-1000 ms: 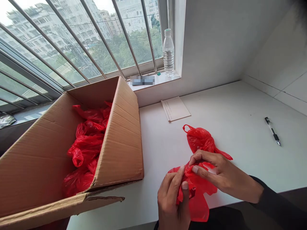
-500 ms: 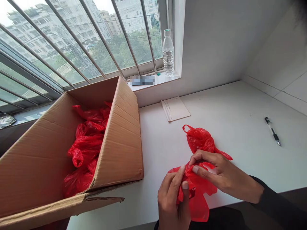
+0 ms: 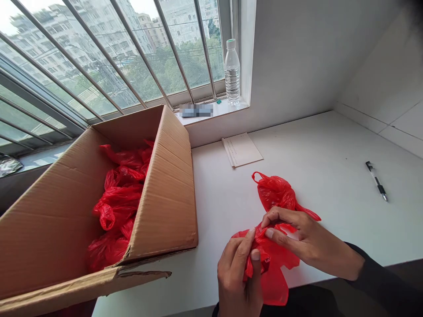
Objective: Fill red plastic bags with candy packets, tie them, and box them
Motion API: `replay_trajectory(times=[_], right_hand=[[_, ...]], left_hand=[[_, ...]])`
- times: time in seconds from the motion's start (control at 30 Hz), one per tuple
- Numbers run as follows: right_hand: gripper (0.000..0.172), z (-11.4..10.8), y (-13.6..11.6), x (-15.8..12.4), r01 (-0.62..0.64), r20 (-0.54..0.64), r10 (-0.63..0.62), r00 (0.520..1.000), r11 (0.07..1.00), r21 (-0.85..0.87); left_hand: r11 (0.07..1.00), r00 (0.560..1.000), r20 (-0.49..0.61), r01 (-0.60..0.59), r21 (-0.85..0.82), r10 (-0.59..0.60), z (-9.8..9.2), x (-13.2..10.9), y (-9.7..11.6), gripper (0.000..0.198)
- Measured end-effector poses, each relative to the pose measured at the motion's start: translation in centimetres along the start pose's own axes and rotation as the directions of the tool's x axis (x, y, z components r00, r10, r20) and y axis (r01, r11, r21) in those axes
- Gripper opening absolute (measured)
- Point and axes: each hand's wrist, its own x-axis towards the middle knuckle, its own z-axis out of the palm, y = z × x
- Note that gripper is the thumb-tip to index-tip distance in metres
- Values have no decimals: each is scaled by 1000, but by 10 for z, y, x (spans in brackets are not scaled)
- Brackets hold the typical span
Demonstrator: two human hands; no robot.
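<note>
A thin red plastic bag (image 3: pixel 274 281) is bunched between both hands at the table's front edge, its lower part hanging loose. My left hand (image 3: pixel 236 273) is closed on a gathered part of it, thumb and fingers pressing the plastic. Close beside it, my right hand (image 3: pixel 297 233) pinches the same bag between thumb and fingers. Just beyond the hands a second red plastic bag (image 3: pixel 276 191) lies crumpled on the table, with a small loop at its far left end and a twisted tail to the right.
On the left stands an open cardboard box (image 3: pixel 172 189) holding several red bags (image 3: pixel 122 198). A notebook (image 3: pixel 243 149) and a pen (image 3: pixel 376 181) lie on the white table (image 3: pixel 330 154). A water bottle (image 3: pixel 232 72) stands on the sill by the barred window.
</note>
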Motion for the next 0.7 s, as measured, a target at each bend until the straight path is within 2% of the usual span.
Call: replay_trajectory(times=[0.2,0.4,0.7], right_hand=[[27,0,-2,1,-5,0,5,1000,1000,-1],[26,1,-2,1,-27,2,27,1000,1000,-7],[25,1,-1,2,13,-4,-13,1000,1000,7]], left_hand=[[1000,999,44,-9,0,9,-3,0,-1,44],[1000,1000,31,5,9,-6,-3,-1,-2,43],[1000,999,36,9,-7,-9,-4,-1,0,43]])
